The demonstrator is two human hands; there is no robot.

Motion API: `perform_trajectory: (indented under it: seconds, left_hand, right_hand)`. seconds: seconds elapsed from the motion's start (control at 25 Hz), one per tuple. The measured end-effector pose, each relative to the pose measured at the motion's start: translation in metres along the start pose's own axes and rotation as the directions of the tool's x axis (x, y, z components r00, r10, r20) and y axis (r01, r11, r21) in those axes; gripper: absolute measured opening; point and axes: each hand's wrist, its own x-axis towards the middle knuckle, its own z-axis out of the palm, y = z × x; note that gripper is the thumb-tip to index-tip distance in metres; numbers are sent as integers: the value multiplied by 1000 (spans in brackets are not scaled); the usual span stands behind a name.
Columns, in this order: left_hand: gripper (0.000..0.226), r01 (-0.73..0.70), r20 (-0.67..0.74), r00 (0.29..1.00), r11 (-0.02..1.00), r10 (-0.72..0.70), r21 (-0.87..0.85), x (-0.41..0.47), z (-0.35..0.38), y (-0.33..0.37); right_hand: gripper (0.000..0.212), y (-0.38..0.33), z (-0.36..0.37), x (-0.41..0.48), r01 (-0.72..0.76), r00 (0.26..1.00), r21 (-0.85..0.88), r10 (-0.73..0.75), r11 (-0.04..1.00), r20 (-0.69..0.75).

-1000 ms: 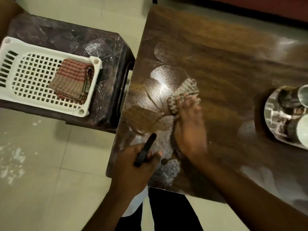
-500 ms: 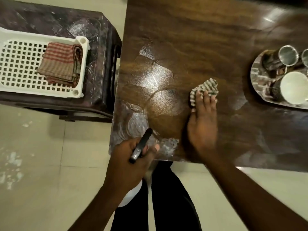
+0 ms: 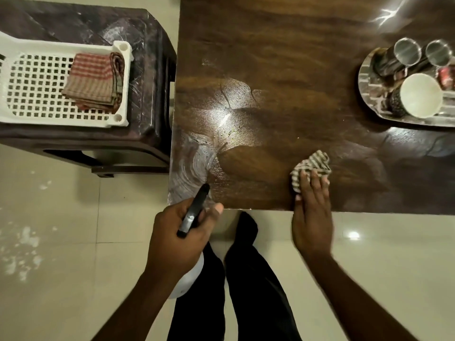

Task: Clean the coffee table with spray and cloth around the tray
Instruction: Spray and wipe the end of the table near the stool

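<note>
A dark wooden coffee table (image 3: pixel 283 57) fills the upper middle, with wet spray patches and wipe streaks (image 3: pixel 221 124) on its near left part. My right hand (image 3: pixel 311 212) presses a grey striped cloth (image 3: pixel 311 166) flat onto the table close to its near edge. My left hand (image 3: pixel 179 237) holds a spray bottle (image 3: pixel 194 210) by its black head, just off the table's near left corner; the white body is mostly hidden under the hand. A shiny metal tray (image 3: pixel 364 77) sits at the far right with steel cups and a white cup on it.
A dark side table (image 3: pixel 147 45) stands to the left, touching the coffee table. On it lies a white slotted basket (image 3: pixel 37 94) with a folded red checked cloth (image 3: pixel 96 82). Pale tiled floor (image 3: pixel 61 242) and my black trouser legs are below.
My right hand has slid the striped cloth rightward and toward the near edge, away from the wet patches. The left hand with the bottle has stayed near the corner. The view has shifted.
</note>
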Motion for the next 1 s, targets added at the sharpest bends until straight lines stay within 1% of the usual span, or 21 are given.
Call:
perform_trajectory:
  seconds: [0.08, 0.12, 0.16, 0.2, 0.24, 0.28, 0.32, 0.36, 0.4, 0.44, 0.48, 0.52, 0.6, 0.64, 0.72, 0.76, 0.8, 0.84, 0.92, 0.96, 1.0]
  left_hand:
    - [58, -24, -31, 999, 1000, 24, 7, -6, 2, -3]
    - [58, -28, -41, 999, 1000, 29, 3, -8, 3, -5]
    - [53, -28, -51, 998, 1000, 28, -2, -10, 3, -6]
    - [45, -21, -63, 998, 1000, 21, -6, -12, 1, -8]
    - [35, -11, -68, 998, 1000, 10, -10, -13, -1, -10]
    - [26, -6, -69, 998, 1000, 6, -7, -15, -4, -12]
    - [19, -4, -73, 997, 1000, 4, -3, -16, -8, -14]
    - [13, -8, -80, 997, 1000, 8, -5, -18, -12, -16]
    - [10, -16, -86, 996, 1000, 15, -11, -20, -15, -17]
    - [17, -29, -102, 994, 1000, 29, -3, -21, -18, -18]
    - [30, -33, -121, 992, 999, 35, 16, -22, -20, -20]
    - [44, -27, -149, 988, 999, 31, 26, -22, -22, -22]
    - [61, -14, -193, 981, 1000, 17, 19, -22, -23, -25]
    - [63, -5, -210, 978, 1000, 7, 9, -23, -24, -27]
    - [57, 15, -232, 973, 1000, -16, -5, -24, -24, -28]
    - [52, 26, -237, 971, 1000, -28, -12, -25, -24, -26]
    - [47, 40, -242, 969, 999, -44, -22, -25, -23, -25]
    - [42, 50, -244, 968, 998, -56, -31, -26, -23, -24]
    - [34, 39, -241, 969, 998, -52, -58, -26, -23, -21]
    - [32, 21, -241, 970, 998, -37, -67, -25, -23, -21]
    - [32, 6, -244, 969, 998, -23, -69, -26, -24, -22]
  right_hand:
    - [66, -48, 28, -15, -244, 959, 110, 257, 963, -123]
    - [69, -75, 45, -26, -270, 952, 115, 283, 956, -114]
    - [70, -100, 60, -38, -223, 971, 84, 229, 971, -69]
    - [68, -122, 71, -51, -110, 994, 37, 109, 993, 12]
    - [65, -137, 80, -60, 78, 987, 2, -78, 997, 137]
    - [61, -143, 84, -61, 301, 909, 18, -292, 954, 297]
    - [59, -140, 84, -51, 512, 756, 75, -491, 855, 433]
    - [59, -131, 80, -31, 697, 567, 124, -648, 707, 509]
    - [61, -122, 72, -4, 820, 406, 139, -735, 556, 543]
    - [67, -115, 62, 25, 870, 337, 117, -751, 479, 568]
    - [70, -112, 53, 54, 861, 376, 76, -731, 502, 569]
    - [70, -111, 47, 82, 794, 496, 28, -674, 607, 548]
    - [67, -120, 37, 121, 560, 755, -27, -496, 828, 428]
    - [66, -131, 41, 127, 437, 844, -21, -402, 899, 355]
    - [65, -160, 58, 111, 253, 936, 4, -246, 967, 253]
    - [66, -172, 67, 95, 232, 939, 18, -229, 972, 257]
    - [66, -180, 73, 75, 307, 902, 27, -300, 951, 312]
    - [65, -183, 78, 55, 461, 806, 39, -436, 887, 399]
    - [62, -172, 80, 24, 760, 474, 132, -682, 636, 557]
    - [61, -161, 77, 25, 845, 308, 195, -750, 499, 585]
    - [59, -149, 73, 37, 894, 177, 241, -790, 378, 586]
